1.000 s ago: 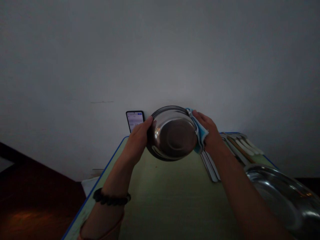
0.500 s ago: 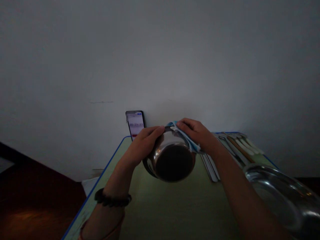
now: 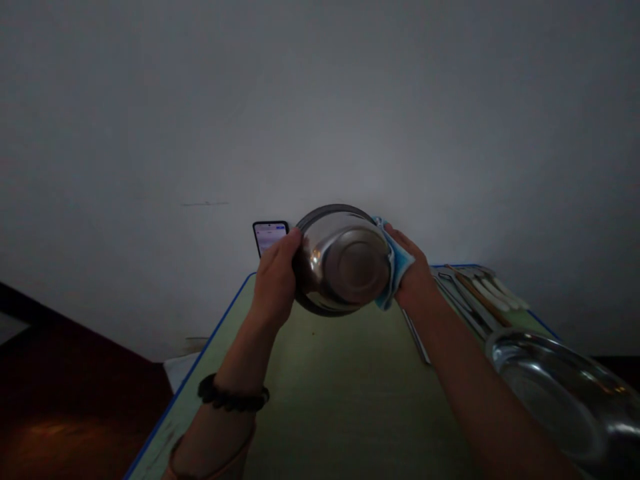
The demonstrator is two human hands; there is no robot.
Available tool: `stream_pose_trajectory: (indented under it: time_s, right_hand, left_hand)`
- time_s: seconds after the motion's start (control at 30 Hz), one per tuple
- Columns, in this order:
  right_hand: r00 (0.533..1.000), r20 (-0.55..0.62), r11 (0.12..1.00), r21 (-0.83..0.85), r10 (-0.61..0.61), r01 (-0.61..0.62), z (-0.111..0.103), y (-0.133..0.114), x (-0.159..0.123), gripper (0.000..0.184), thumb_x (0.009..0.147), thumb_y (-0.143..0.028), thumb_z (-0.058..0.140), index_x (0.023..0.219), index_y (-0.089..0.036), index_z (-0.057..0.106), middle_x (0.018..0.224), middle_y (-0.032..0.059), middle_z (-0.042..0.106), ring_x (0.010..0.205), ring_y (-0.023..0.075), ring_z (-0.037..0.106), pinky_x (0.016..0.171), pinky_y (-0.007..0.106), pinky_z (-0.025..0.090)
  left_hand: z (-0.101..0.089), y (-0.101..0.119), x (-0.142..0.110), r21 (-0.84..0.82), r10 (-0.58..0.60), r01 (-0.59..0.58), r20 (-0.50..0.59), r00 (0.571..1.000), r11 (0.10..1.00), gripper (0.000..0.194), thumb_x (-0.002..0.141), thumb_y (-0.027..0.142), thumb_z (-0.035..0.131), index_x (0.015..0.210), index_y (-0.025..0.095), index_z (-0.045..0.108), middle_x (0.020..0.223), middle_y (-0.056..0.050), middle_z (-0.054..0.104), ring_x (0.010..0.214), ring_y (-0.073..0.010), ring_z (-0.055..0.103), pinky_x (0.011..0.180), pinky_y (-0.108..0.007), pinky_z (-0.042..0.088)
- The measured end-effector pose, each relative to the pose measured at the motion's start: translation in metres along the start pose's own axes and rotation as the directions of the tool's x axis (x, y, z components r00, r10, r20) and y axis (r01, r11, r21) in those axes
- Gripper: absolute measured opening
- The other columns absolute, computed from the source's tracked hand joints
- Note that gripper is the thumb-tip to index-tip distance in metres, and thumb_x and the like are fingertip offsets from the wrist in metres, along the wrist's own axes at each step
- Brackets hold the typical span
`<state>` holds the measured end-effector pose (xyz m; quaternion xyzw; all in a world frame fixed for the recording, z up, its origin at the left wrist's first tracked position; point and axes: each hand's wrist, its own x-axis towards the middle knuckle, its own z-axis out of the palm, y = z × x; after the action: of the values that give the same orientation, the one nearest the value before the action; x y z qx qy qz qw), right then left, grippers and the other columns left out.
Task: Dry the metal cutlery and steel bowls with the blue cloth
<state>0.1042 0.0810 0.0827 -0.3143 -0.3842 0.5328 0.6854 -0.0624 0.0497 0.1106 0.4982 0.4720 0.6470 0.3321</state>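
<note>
A shiny metal bowl is held up above the table, tilted so its round base faces me and its rim points toward the wall. My left hand grips the bowl's left rim, thumb on the outside. On the other side, my right hand presses a blue and white cloth against the bowl's right edge. Both hands are closed. The fingers behind the bowl and cloth are hidden, and so is the bowl's inside.
A phone leans on the wall behind my left hand. Several utensils, some white-handled, lie at the table's back right. A large metal basin sits at the right. The green table has a blue edge and meets the wall.
The bowl has been raised and turned, showing more of its base and rim. My left hand moved left along the rim; my right hand and the cloth moved to the bowl's right side.
</note>
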Motion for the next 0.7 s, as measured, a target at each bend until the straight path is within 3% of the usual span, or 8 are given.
stream_pose_trajectory:
  time_s: [0.07, 0.17, 0.3, 0.4, 0.5, 0.7]
  right_hand:
    - [1.0, -0.001, 1.0, 0.019, 0.004, -0.004, 0.0, 0.0, 0.001, 0.03, 0.067, -0.045, 0.062, 0.084, -0.02, 0.06, 0.075, -0.0004, 0.062, 0.07, 0.0145, 0.058, 0.066, 0.03, 0.044]
    - [1.0, -0.012, 1.0, 0.003, 0.004, -0.004, 0.0, -0.003, 0.0, 0.029, 0.067, -0.044, 0.064, 0.082, -0.019, 0.061, 0.075, -0.0005, 0.063, 0.068, 0.0133, 0.058, 0.067, 0.029, 0.046]
    - [0.994, -0.015, 0.975, -0.199, -0.105, 0.099, 0.003, -0.007, -0.003, 0.033, 0.071, -0.046, 0.059, 0.089, -0.019, 0.064, 0.081, 0.0011, 0.066, 0.075, 0.0146, 0.059, 0.071, 0.029, 0.045]
    - [0.965, 0.048, 0.865, -0.433, -0.259, 0.254, 0.007, -0.008, -0.007, 0.035, 0.075, -0.047, 0.054, 0.091, -0.019, 0.067, 0.089, 0.0026, 0.068, 0.085, 0.0165, 0.06, 0.078, 0.031, 0.045]
    - [0.932, 0.166, 0.741, -0.569, -0.322, 0.357, 0.012, -0.007, -0.012, 0.037, 0.079, -0.046, 0.05, 0.098, -0.02, 0.067, 0.1, 0.0046, 0.069, 0.093, 0.0181, 0.061, 0.085, 0.034, 0.045]
    - [0.883, 0.328, 0.483, -0.744, -0.337, 0.461, 0.021, -0.013, -0.022, 0.037, 0.084, -0.045, 0.044, 0.103, -0.022, 0.066, 0.11, 0.0061, 0.065, 0.102, 0.0221, 0.06, 0.093, 0.041, 0.042]
  left_hand:
    - [0.003, 0.0, -0.003, 0.084, 0.082, -0.08, -0.02, 0.996, 0.993, 0.032, 0.078, 0.041, 0.051, 0.056, 0.019, 0.051, 0.053, 0.005, 0.046, 0.052, -0.0094, 0.04, 0.05, -0.022, 0.034]
    - [0.004, 0.001, -0.004, 0.188, 0.15, -0.156, 0.041, 0.988, 0.97, 0.034, 0.081, 0.041, 0.046, 0.055, 0.019, 0.045, 0.054, 0.004, 0.042, 0.052, -0.01, 0.037, 0.05, -0.023, 0.032]
    - [0.004, 0.006, -0.007, 0.276, 0.176, -0.203, 0.119, 0.977, 0.939, 0.033, 0.083, 0.04, 0.042, 0.058, 0.019, 0.044, 0.054, 0.004, 0.04, 0.052, -0.0106, 0.037, 0.049, -0.023, 0.029]
    - [0.007, 0.008, -0.01, 0.364, 0.15, -0.234, 0.245, 0.958, 0.902, 0.034, 0.084, 0.04, 0.041, 0.058, 0.019, 0.043, 0.053, 0.004, 0.04, 0.05, -0.0101, 0.037, 0.048, -0.023, 0.028]
    - [0.011, 0.006, -0.014, 0.412, 0.094, -0.242, 0.348, 0.933, 0.879, 0.035, 0.085, 0.043, 0.04, 0.06, 0.019, 0.043, 0.054, 0.004, 0.042, 0.05, -0.01, 0.039, 0.047, -0.022, 0.028]
    - [0.016, -0.003, -0.012, 0.359, 0.038, -0.126, 0.241, 0.97, 0.925, 0.038, 0.084, 0.046, 0.04, 0.06, 0.018, 0.047, 0.05, 0.004, 0.045, 0.047, -0.0106, 0.041, 0.045, -0.022, 0.031]
